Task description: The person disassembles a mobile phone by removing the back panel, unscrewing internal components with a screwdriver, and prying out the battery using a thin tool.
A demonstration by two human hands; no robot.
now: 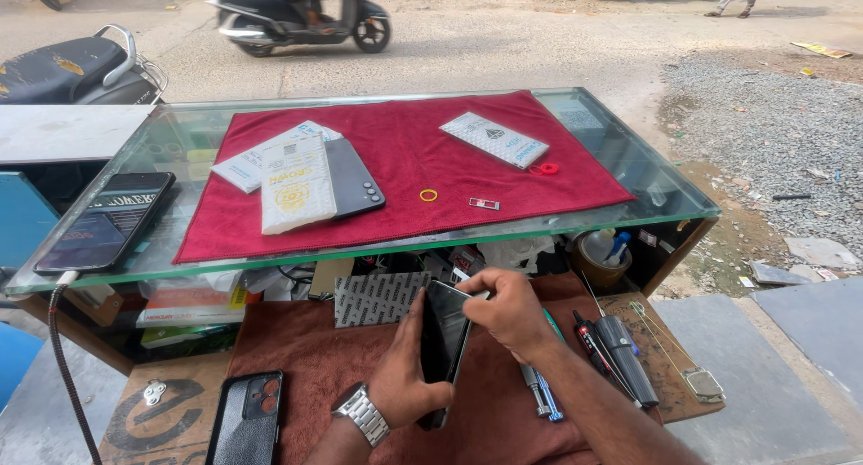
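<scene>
While the left hand (409, 375) grips the dark phone (442, 348) on edge above the brown cloth (306, 357) and the right hand (508, 308) pinches its top corner, the phone could slip and drop onto the bench (135, 420).

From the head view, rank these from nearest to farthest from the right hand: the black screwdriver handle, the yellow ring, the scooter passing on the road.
Measured from the right hand, which is at the top of the dark phone:
1. Black screwdriver handle, just to its right on the lower worktop.
2. Yellow ring, on the red cloth on the glass counter.
3. Scooter, on the road beyond.
</scene>
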